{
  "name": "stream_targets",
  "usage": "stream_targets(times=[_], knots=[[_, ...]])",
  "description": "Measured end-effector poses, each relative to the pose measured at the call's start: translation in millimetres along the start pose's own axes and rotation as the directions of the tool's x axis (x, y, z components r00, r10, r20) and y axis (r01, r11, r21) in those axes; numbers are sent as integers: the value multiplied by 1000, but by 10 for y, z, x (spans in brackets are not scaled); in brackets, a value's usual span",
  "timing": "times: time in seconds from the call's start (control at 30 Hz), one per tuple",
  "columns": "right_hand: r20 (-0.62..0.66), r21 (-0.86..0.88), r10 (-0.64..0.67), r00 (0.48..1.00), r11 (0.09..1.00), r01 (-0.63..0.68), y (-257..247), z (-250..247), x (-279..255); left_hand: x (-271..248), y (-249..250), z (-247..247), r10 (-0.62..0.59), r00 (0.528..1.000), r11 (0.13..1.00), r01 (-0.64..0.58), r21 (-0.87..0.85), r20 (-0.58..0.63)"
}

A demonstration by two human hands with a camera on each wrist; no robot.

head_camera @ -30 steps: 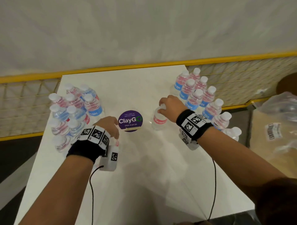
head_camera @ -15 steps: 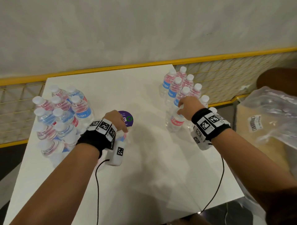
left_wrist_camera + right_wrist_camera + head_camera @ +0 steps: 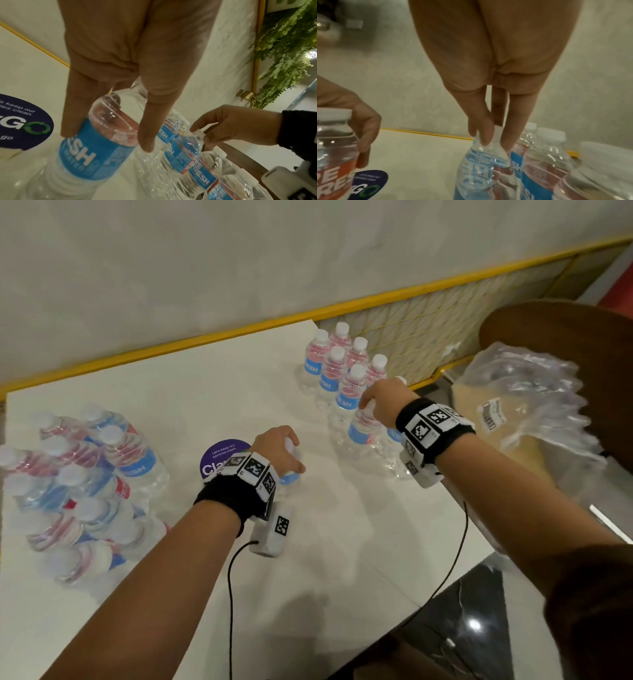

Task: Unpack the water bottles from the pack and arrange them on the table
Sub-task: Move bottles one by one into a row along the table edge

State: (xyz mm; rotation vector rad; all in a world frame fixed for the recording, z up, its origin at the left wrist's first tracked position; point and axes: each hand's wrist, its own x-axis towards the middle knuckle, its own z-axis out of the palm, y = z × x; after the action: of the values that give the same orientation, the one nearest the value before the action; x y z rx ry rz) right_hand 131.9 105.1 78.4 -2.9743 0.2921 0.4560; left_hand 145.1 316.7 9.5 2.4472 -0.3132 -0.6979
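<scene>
On the left of the white table [image 3: 342, 559] sits the shrink-wrapped pack of water bottles [image 3: 75, 491]. A group of loose bottles [image 3: 339, 368] stands at the far right. My left hand [image 3: 291, 455] grips one upright bottle [image 3: 89, 155] around its neck, just right of a purple sticker. My right hand [image 3: 368, 405] pinches the cap of another bottle [image 3: 359, 429], which stands at the near end of that group. In the right wrist view the right hand [image 3: 489, 139] has its fingertips on that bottle's [image 3: 479, 169] neck.
A round purple sticker [image 3: 219, 455] lies mid-table. Off the right edge, crumpled clear plastic wrap [image 3: 534, 405] rests on a brown seat [image 3: 565, 326]. A yellow-framed mesh rail [image 3: 411, 326] runs behind the table. Both wrist cables trail over the near edge.
My right hand has carried its bottle right, from beside the sticker to the group's near end. My left hand has brought its bottle from the pack to the sticker's right side.
</scene>
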Motion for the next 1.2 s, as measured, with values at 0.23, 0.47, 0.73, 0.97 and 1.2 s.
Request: stream_targets(times=[0.23,0.47,0.73,0.97,1.2], knots=[[-8,-46,112,994,993,-112,-66,26,45,15,-54,33,31,999,1000,-31,-6,-23],[7,-50,116,993,992,-116,-157,93,83,35,-95,41,24,999,1000,-24,-15,-24],[-33,-57,129,991,990,-131,-91,166,70,3,-143,28,28,999,998,-29,-47,-27],[21,-132,165,986,978,-161,-84,99,224,19,-58,49,35,999,999,-35,-35,-4],[-58,-78,151,987,985,-155,43,159,346,67,-51,39,8,1000,1000,-8,-29,0]])
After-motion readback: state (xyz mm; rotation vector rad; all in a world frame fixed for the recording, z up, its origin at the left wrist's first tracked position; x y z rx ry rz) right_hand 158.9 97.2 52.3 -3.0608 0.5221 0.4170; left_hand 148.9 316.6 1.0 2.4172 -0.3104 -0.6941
